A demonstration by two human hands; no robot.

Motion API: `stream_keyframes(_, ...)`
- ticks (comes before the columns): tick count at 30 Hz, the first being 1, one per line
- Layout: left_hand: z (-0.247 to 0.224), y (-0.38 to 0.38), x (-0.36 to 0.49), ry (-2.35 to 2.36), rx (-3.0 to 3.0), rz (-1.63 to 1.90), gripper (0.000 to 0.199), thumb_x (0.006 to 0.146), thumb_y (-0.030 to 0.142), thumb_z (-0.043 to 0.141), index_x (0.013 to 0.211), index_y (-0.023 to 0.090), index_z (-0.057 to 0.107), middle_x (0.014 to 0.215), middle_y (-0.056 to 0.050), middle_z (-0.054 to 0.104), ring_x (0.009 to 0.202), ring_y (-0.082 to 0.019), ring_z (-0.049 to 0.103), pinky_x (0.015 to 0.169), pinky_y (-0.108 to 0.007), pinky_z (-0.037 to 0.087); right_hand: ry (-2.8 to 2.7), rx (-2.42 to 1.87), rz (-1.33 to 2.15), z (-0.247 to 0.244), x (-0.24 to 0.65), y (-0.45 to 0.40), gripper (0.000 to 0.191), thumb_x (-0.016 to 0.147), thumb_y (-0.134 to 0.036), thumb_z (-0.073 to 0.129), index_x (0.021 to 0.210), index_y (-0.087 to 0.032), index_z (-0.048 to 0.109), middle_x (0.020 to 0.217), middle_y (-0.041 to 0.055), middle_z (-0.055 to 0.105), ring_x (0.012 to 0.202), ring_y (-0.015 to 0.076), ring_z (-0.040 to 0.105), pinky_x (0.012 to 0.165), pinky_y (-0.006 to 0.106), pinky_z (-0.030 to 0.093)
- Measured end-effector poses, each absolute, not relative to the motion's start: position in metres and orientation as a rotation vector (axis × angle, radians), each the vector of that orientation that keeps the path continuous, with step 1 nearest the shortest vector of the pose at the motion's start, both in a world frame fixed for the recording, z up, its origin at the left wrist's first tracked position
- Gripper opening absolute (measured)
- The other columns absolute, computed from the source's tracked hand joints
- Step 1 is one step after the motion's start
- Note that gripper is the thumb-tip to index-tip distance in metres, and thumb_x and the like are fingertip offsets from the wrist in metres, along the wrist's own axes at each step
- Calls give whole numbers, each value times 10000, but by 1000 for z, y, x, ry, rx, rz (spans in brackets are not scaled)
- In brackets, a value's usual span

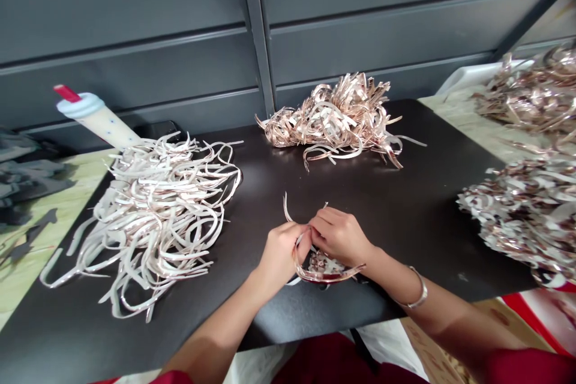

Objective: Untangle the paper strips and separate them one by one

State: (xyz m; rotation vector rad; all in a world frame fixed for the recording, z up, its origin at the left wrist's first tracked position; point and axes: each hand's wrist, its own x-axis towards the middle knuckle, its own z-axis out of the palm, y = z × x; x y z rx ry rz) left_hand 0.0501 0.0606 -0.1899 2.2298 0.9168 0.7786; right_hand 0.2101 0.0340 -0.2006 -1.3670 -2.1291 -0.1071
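My left hand and my right hand meet above the front middle of the black table, fingertips pinched together. Between them they grip a few shiny rose-gold and white strips, whose ends curl out below and behind the fingers. The exact pinch point is hidden by the fingers. A small clump of strips shows under my right hand. To the left lies a loose heap of pale strips, apart from my hands. A rose-gold bundle of strips sits farther back.
A black table stands against a dark grey panelled wall. A white tumbler with a red top leans at the back left. Crinkled strip bundles lie at the right edge. Dark scissors-like tool lies far left.
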Motion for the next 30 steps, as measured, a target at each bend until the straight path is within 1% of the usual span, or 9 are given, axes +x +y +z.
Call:
stream_keyframes(2,-189,61,50,892,2183,793,290,890,219,459,707,150,673,611,-27,610,550,-110,542,546,-208,391,-2023,-1361,15,-198,210,34,242,788,-111,458,575,-162,560,579,29,534,561,131,474,531,248,350)
stream_keyframes(6,-189,64,49,933,1950,807,310,862,261,517,601,154,646,489,7,576,465,-98,537,506,-196,400,-1695,-1322,460,-193,211,35,165,706,-94,503,572,-166,566,528,-20,503,480,88,430,471,210,333)
stream_keyframes(10,-190,68,47,965,1882,838,287,840,278,539,606,152,648,466,21,558,415,-85,519,456,-184,388,-1529,-1245,834,-191,213,37,160,780,-185,523,667,-155,633,600,7,583,537,108,511,495,215,395)
stream_keyframes(13,-186,68,46,948,2033,880,297,846,271,528,602,157,655,476,14,552,448,-89,514,472,-189,380,-1478,-1237,887,-192,214,38,146,790,-265,589,723,-154,657,680,28,597,604,125,545,521,224,420)
stream_keyframes(17,-182,69,46,915,2062,866,285,849,293,531,642,157,672,492,2,562,464,-95,514,482,-199,387,-1494,-1323,835,-193,216,41,174,773,-265,628,633,-162,629,656,13,561,595,117,501,535,231,387)
stream_keyframes(21,-184,72,47,944,1692,759,300,799,390,577,641,148,658,456,15,540,399,-86,499,430,-193,391,-1366,-1252,1144,-191,219,44,264,729,-381,680,620,-150,611,593,-16,532,549,98,454,525,225,361)
stream_keyframes(24,-190,72,49,1028,1381,648,367,719,483,633,609,133,631,390,36,479,299,-58,394,326,-178,265,-1213,-1101,1414,-192,220,44,389,652,-493,731,596,-137,584,528,-40,483,487,72,393,471,208,308)
stream_keyframes(27,-194,71,52,995,1245,555,470,700,572,616,524,138,573,317,59,388,257,-32,274,314,-182,160,-1140,-1005,1491,-193,217,42,417,614,-513,760,589,-136,583,529,-38,490,491,72,393,472,209,303)
stream_keyframes(30,-191,67,52,899,1262,599,458,735,573,592,579,142,583,379,51,437,324,-43,341,362,-181,236,-1111,-948,1510,-194,212,40,399,641,-507,749,615,-142,592,561,-22,539,525,89,444,516,222,340)
